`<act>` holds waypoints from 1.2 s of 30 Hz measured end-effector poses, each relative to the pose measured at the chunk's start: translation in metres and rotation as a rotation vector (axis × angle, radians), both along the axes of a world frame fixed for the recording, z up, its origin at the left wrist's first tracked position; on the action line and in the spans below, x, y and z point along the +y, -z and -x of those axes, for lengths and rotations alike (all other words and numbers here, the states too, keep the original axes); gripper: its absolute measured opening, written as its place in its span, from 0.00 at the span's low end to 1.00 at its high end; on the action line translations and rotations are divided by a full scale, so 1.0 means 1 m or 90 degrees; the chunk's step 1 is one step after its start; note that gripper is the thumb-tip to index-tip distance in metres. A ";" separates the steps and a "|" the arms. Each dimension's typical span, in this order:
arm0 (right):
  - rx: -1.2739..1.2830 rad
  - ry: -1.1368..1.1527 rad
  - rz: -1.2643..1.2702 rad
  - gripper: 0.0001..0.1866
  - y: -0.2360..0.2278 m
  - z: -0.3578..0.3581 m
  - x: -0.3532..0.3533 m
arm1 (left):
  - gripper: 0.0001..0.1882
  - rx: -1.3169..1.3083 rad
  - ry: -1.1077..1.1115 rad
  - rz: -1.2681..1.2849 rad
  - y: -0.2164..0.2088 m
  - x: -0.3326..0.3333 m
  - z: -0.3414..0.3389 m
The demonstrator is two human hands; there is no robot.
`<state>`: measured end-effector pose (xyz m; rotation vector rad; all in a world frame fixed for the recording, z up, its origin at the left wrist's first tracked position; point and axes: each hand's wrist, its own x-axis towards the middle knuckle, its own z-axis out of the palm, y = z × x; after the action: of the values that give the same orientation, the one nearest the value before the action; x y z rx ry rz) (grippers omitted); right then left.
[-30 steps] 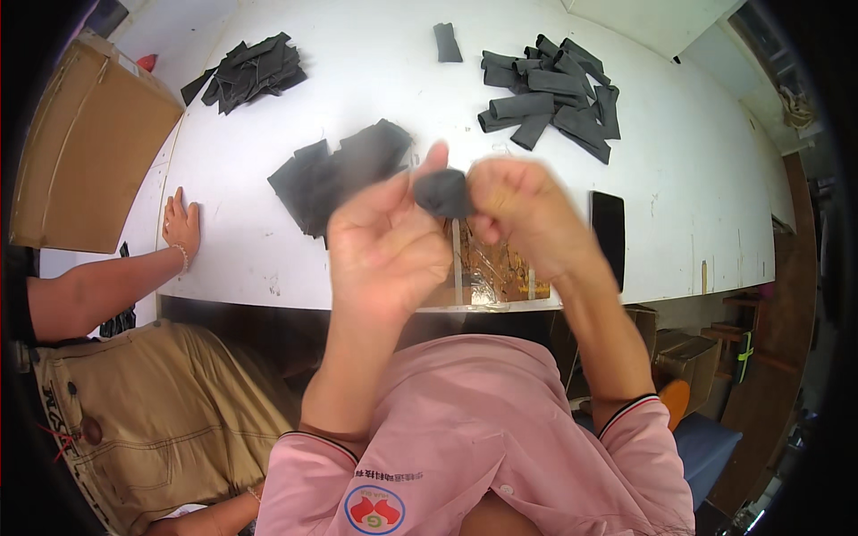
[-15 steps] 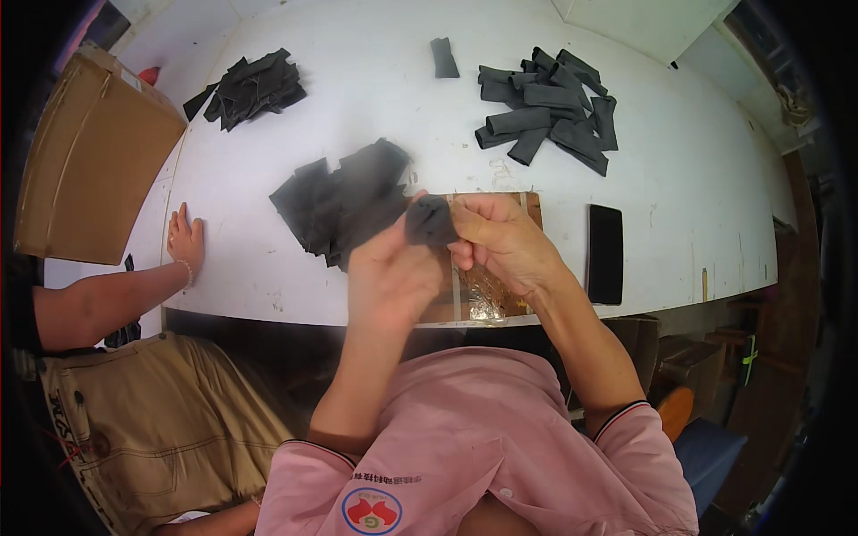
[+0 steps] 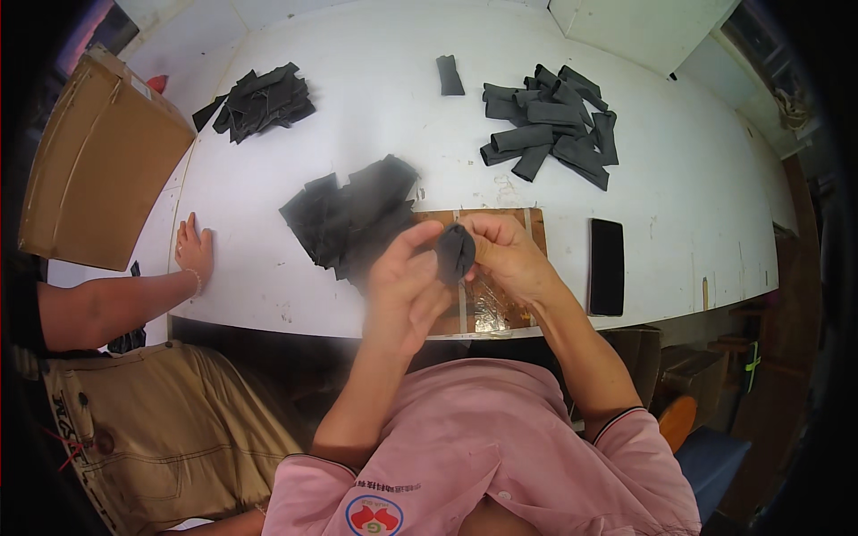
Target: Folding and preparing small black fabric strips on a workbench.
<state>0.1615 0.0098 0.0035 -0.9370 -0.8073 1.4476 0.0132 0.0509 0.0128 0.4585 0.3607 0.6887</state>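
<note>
the person's right hand (image 3: 511, 259) is clamped on a small rounded dark grey fabric piece (image 3: 457, 255), held up over a flat brown board (image 3: 478, 311); the left hand (image 3: 404, 297) is bent close at the piece's left side, and whether it grips cannot be told. a black rectangular phone (image 3: 607, 268) lies at right; beyond the left hand lies a loose pile of flat charcoal fabric pieces (image 3: 326, 219); farther off, a heap of dark grey fabric tubes (image 3: 554, 114) rests on the white tabletop (image 3: 684, 201).
</note>
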 end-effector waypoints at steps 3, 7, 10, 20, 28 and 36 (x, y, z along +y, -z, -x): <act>-0.075 0.005 0.003 0.10 -0.019 -0.001 0.007 | 0.21 -0.198 0.052 0.177 -0.006 0.010 0.001; -0.127 -0.011 -0.057 0.11 -0.031 -0.003 0.010 | 0.21 -0.455 0.130 0.272 -0.012 0.009 -0.001; -0.070 -0.029 -0.015 0.11 0.000 -0.004 0.007 | 0.19 -0.085 0.030 0.064 0.013 0.005 0.003; -0.435 0.187 -0.154 0.12 -0.023 -0.006 -0.007 | 0.08 0.311 -0.228 -0.710 -0.028 0.014 -0.005; -1.015 0.109 -0.286 0.14 -0.029 0.002 -0.009 | 0.03 0.132 -0.232 -0.409 -0.005 0.000 -0.001; -0.816 0.258 -0.408 0.14 -0.024 0.002 -0.011 | 0.10 0.308 -0.073 -0.630 -0.035 0.010 -0.022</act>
<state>0.1590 -0.0015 0.0272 -1.3570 -1.7234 0.0343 0.0351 0.0611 0.0477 1.5704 0.4870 0.8405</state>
